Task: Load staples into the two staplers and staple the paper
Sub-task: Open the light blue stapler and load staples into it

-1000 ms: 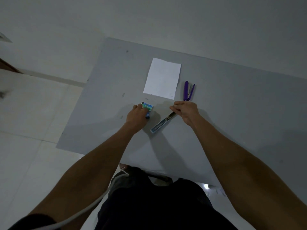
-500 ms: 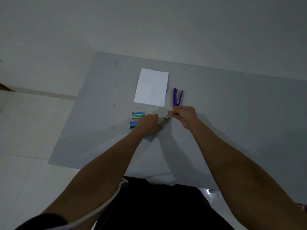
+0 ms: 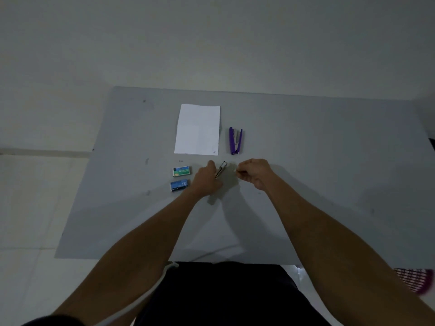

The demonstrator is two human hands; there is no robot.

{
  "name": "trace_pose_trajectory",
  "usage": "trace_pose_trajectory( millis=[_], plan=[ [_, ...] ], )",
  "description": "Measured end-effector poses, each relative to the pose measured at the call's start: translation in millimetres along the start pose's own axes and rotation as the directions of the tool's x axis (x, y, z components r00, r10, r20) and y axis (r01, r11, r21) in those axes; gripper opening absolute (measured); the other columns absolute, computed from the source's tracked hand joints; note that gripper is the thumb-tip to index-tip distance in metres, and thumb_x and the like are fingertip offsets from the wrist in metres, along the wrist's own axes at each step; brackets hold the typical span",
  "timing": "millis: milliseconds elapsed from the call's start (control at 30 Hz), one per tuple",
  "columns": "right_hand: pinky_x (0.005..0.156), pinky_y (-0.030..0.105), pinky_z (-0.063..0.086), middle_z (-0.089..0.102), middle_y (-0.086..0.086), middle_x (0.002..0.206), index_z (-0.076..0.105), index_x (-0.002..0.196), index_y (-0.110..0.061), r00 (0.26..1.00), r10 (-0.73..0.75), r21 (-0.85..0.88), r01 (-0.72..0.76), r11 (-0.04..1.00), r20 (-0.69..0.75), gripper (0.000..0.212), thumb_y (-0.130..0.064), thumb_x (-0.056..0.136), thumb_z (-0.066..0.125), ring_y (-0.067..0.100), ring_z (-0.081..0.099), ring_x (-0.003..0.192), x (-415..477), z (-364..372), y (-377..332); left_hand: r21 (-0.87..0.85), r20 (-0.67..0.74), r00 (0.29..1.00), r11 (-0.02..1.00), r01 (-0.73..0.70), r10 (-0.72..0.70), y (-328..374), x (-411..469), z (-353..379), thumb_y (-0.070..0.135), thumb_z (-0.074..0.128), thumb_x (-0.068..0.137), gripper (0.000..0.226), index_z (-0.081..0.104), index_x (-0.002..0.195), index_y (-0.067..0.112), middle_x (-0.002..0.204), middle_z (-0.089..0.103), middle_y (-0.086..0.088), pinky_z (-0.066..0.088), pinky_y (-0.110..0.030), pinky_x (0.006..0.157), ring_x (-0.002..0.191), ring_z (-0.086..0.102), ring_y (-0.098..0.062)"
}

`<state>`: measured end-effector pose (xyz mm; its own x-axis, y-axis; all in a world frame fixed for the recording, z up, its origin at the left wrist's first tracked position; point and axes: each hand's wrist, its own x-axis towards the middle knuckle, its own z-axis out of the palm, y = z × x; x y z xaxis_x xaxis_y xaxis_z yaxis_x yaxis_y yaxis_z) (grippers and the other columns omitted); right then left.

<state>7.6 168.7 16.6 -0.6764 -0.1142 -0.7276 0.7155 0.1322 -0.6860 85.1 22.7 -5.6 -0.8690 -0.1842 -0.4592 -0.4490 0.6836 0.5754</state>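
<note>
Dim room, pale tiled floor (image 3: 30,208) on the left, plain light wall (image 3: 211,43) behind. A grey desk (image 3: 329,161) fills the middle of the view, its surface matte with a few small dark specks and scuffs.

White paper (image 3: 197,129) lies flat toward the far side of the desk, upright to the viewer. Just right of it, not touching, a purple stapler (image 3: 235,141) lies on its side, hinged open in a narrow V.

Near the paper's near-left corner sit two small staple boxes, close together: a green staple box (image 3: 182,171) farther, a blue staple box (image 3: 179,185) nearer, marked "10".

Left hand (image 3: 207,178) rests just right of the boxes, fingers closed around a second stapler (image 3: 220,169), of which only a slim metal part sticks out toward the paper. Its body is hidden under the hand.

Right hand (image 3: 255,171) is held beside it, a small gap between the two hands. Its fingers are pinched narrow on something tiny and pale; too small to tell what.

Dark clothing (image 3: 223,295) at the bottom edge; a pink patterned item (image 3: 414,278) at lower right, blurred.
</note>
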Motion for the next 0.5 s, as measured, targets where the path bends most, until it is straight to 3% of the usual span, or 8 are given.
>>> trace_pose_trajectory(
  millis=[67, 133, 267, 400, 500],
  plan=[
    [0.054, 0.023, 0.058, 0.062, 0.015, 0.075, 0.061, 0.073, 0.001, 1.0, -0.013, -0.013, 0.014, 1.0, 0.014, 0.016, 0.013, 0.081, 0.064, 0.021, 0.062, 0.066, 0.4, 4.4, 0.0, -0.18, 0.007, 1.0, 0.984, 0.016, -0.015, 4.9, -1.1, -6.4, 0.013, 0.061, 0.085, 0.031, 0.039, 0.105, 0.008, 0.094, 0.054, -0.011, 0.055, -0.036, 0.061, 0.077, 0.057, -0.022],
    [0.055, 0.022, 0.058, 0.063, 0.015, 0.077, 0.063, 0.073, 0.001, 0.998, -0.035, -0.011, 0.035, 0.999, 0.045, 0.015, 0.014, 0.08, 0.065, 0.021, 0.063, 0.067, 0.4, 9.0, -1.8, -0.331, 0.022, 0.998, 0.941, 0.069, -0.065, 11.9, -0.8, -16.1, 0.013, 0.061, 0.085, 0.03, 0.039, 0.106, 0.011, 0.09, 0.054, -0.006, 0.046, -0.025, 0.05, 0.07, 0.052, -0.014],
    [0.063, 0.023, 0.06, 0.063, 0.017, 0.082, 0.064, 0.074, 0.004, 0.991, -0.079, 0.026, 0.077, 0.997, 0.11, 0.014, 0.017, 0.081, 0.061, 0.024, 0.064, 0.073, 0.4, 15.4, -10.1, -0.466, 0.004, 0.995, 0.88, 0.088, -0.097, 21.6, 4.1, -37.6, 0.013, 0.058, 0.083, 0.006, 0.059, 0.082, 0.007, 0.086, 0.069, -0.017, 0.04, -0.025, 0.047, 0.057, 0.048, -0.016],
    [0.07, 0.026, 0.06, 0.064, 0.018, 0.089, 0.064, 0.08, 0.006, 0.986, -0.102, 0.015, 0.101, 0.995, 0.129, 0.012, 0.016, 0.083, 0.06, 0.024, 0.066, 0.078, 0.2, 18.3, -21.5, -0.567, 0.022, 0.99, 0.814, 0.126, -0.139, 26.4, 7.3, -53.7, 0.023, 0.061, 0.088, 0.026, 0.062, 0.091, -0.002, 0.083, 0.061, -0.014, 0.039, -0.025, 0.046, 0.053, 0.046, -0.016],
    [0.075, 0.029, 0.058, 0.064, 0.017, 0.089, 0.065, 0.093, 0.011, 0.984, -0.122, 0.018, 0.12, 0.993, 0.13, 0.013, 0.017, 0.083, 0.059, 0.023, 0.065, 0.078, -2.7, 18.6, -30.0, -0.631, 0.153, 0.969, 0.735, 0.248, -0.195, 31.3, 6.9, -65.6, 0.046, 0.055, 0.089, 0.048, 0.062, 0.104, 0.0, 0.082, 0.056, -0.008, 0.038, -0.026, 0.051, 0.057, 0.046, -0.017]
  ],
)
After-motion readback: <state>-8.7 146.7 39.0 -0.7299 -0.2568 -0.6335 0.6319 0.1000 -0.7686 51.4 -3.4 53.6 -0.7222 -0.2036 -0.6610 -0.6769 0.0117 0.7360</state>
